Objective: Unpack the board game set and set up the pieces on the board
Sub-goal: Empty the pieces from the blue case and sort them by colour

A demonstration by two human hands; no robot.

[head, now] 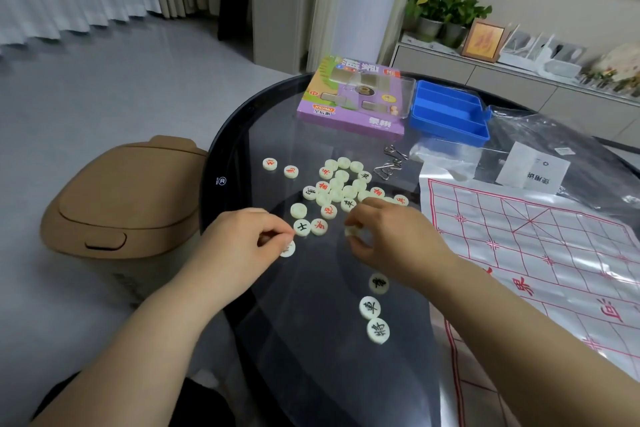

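The pieces (341, 185) lie loose on the dark glass surface (311, 357), most of them in one heap just beyond your hands. None is on the board (554, 253) yet; that one sheet is spread flat to your right with its red grid facing up. Your left grip (239, 243) is closed in a pinch on a piece (288, 249) at the near left edge of the heap. Your right grip (388, 236) pinches a second piece (352, 230) at the near right edge. You appear to be turning them to read the faces, since several discs in the heap lie blank side up. Nearer to you, three black-lettered pieces (370, 307) sit in a short row, well apart from the heap, which looks like sorting by colour before anything goes onto the grid. Two red-lettered pieces (291, 171) lie by themselves at the far left. The heap holds roughly two dozen, but it is too crowded, and partly hidden by your right hand, for an exact count. Beyond it sit one purple box (349, 121) and, just beside that, one blue tray (446, 111), empty and pushed back out of the way. One bent-wire puzzle (389, 163) lies between heap and box, and clear plastic bags (540, 146) lie behind the board. One tan bin (128, 198) stands on the floor at your left.
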